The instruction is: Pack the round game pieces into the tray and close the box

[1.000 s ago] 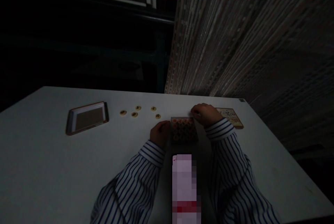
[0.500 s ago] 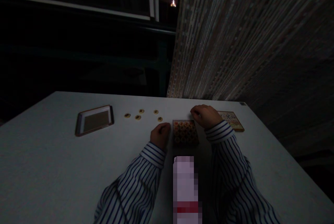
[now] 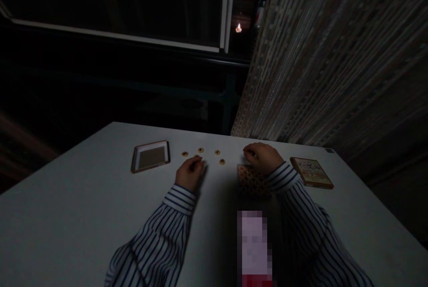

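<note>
Several round Chinese chess pieces (image 3: 217,152) lie loose on the white table. My left hand (image 3: 190,173) is curled right beside them, its fingertips partly covering one piece; whether it grips that piece is hidden. Near the middle stands an open box (image 3: 249,182) packed with rows of similar pieces. Over the box's far right part is my right hand (image 3: 263,158), fingers curled in, and I cannot see whether anything is inside them.
A shallow box lid or tray (image 3: 134,160) rests at the left. On the right lies a flat printed box cover (image 3: 312,172). A pixelated pale pink patch (image 3: 254,242) covers the near middle. Behind the table hangs a string curtain (image 3: 284,64), beside a dark window.
My left hand has gone from beside the box leftward to the loose pieces. My right hand is now more over the box. The whole view has shifted, so things appear farther right.
</note>
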A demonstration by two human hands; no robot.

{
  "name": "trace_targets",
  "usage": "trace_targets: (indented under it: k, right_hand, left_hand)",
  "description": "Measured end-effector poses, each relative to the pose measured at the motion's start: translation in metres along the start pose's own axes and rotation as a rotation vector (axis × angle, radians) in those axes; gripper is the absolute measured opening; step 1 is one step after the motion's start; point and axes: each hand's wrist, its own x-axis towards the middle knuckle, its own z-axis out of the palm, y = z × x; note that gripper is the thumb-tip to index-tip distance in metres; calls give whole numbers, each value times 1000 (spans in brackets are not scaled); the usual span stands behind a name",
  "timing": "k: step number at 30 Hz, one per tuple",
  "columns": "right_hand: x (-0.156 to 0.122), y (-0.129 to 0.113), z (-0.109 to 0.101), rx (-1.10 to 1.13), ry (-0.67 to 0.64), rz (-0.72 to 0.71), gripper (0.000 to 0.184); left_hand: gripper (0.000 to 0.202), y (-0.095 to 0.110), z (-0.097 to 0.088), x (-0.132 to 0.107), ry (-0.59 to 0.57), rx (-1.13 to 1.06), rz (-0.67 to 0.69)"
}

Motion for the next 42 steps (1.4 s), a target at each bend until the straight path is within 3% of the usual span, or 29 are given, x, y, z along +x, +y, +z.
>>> trace_targets:
  k: [5,9,16,25,42]
  right_hand:
    - [24,-23,13,-16,-136,-56,30]
    - [44,-42,33,-12,-210,-113,34]
    - [76,-69,70,21,-304,-121,38]
    - [98,-86,106,5,-371,-112,31]
    - [106,-93,118,11,-371,-144,26]
  left_hand:
    - [33,-18,-29,17,10,284,44]
    - [32,-25,-37,24,-57,457,117]
    - [36,-30,-25,27,-170,647,173]
    - [31,-29,-18,32,-195,714,241]
    - [20,-30,-15,38,-208,674,327]
